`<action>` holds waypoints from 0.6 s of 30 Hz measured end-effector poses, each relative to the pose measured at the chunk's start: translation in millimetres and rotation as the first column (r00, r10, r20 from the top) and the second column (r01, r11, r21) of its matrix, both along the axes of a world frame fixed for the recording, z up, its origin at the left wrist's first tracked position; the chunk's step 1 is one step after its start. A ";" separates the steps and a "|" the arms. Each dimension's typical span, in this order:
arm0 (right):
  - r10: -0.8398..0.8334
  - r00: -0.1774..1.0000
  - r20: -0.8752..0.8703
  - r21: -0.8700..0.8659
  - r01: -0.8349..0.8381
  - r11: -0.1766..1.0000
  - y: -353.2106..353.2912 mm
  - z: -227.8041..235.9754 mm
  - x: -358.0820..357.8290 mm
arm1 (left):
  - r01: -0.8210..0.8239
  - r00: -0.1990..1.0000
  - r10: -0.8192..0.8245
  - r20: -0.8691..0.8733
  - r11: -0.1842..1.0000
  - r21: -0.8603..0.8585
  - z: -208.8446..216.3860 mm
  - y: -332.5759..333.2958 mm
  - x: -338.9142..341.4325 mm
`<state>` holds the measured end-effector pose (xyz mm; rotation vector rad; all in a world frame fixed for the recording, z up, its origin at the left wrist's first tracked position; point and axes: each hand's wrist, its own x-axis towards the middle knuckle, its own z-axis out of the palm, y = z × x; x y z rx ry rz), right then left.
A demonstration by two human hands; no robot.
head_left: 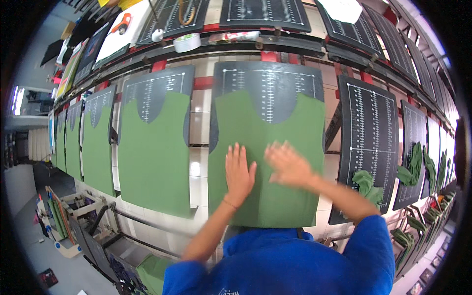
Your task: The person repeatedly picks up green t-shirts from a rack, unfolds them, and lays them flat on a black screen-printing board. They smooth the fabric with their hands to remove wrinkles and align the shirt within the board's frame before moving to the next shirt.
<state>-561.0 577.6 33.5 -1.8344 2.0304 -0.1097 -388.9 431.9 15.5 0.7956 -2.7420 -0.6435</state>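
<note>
Green cut shirt panel — flat on ruler-marked black platen, neckline toward platen's far end. Left hand: left of platen's centre, fingers extended, gripping nothing. Right hand: right of centre, fingers outstretched, blurred. Probable fault — uneven palm pressure could skew or crease the panel.

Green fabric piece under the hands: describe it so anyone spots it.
Find the near row of dark boards, then the one directly before the blue shirt. The green fabric piece covers most of that board. Unlike the green pieces leftward, it has the left hand and right hand over it.
</note>
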 end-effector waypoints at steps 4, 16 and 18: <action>-0.275 0.918 -0.285 -0.199 0.224 0.954 -8.9 -21.2 -175.0 | 0.252 0.942 -0.267 0.203 0.963 0.093 6.4 98.2 39.5; 0.112 0.988 0.106 -0.223 -0.086 0.971 178.9 -17.6 167.9 | 0.154 0.969 -0.123 0.216 0.979 -0.132 -0.8 72.8 32.0; -0.150 0.943 0.296 -0.218 0.220 0.951 185.4 -7.3 169.4 | 0.146 0.977 -0.118 0.177 0.977 -0.156 -6.5 79.4 27.1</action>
